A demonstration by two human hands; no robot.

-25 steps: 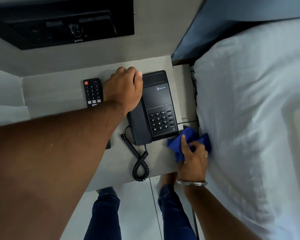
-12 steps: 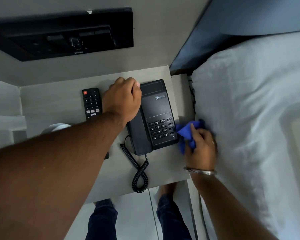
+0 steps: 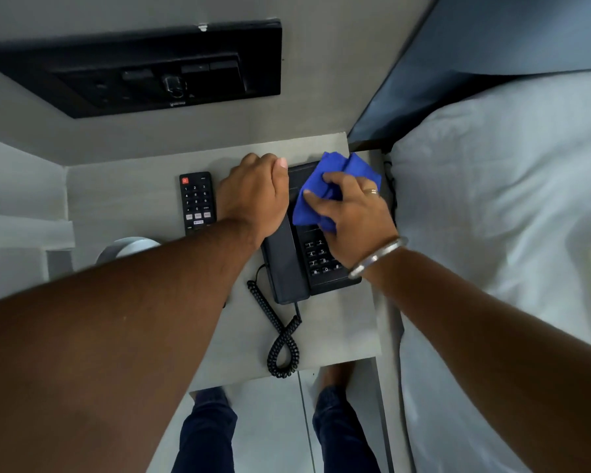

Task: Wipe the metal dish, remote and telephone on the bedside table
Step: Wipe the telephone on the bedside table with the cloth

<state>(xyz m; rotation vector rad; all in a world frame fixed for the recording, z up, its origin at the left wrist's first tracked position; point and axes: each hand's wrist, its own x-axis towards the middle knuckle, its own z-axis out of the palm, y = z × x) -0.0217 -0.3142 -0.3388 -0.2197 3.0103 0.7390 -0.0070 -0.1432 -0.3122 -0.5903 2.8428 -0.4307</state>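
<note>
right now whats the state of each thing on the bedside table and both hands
telephone: handset on its cradle, top end under the cloth
cloth: bunched, pressed on the telephone
cord: coiled, loose on the table
remote: flat, buttons up, untouched
metal dish: mostly hidden by the left arm
left hand: closed over the handset's far end
right hand: gripping the cloth

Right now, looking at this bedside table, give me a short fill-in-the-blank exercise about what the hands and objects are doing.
1. The right hand presses a crumpled ____ cloth onto the black desk telephone.
2. The left hand rests on the telephone's ____.
3. The black remote control lies to the ____ of the telephone.
4. The black coiled cord trails toward the table's ____ edge.

Missing words: blue; handset; left; front
</note>
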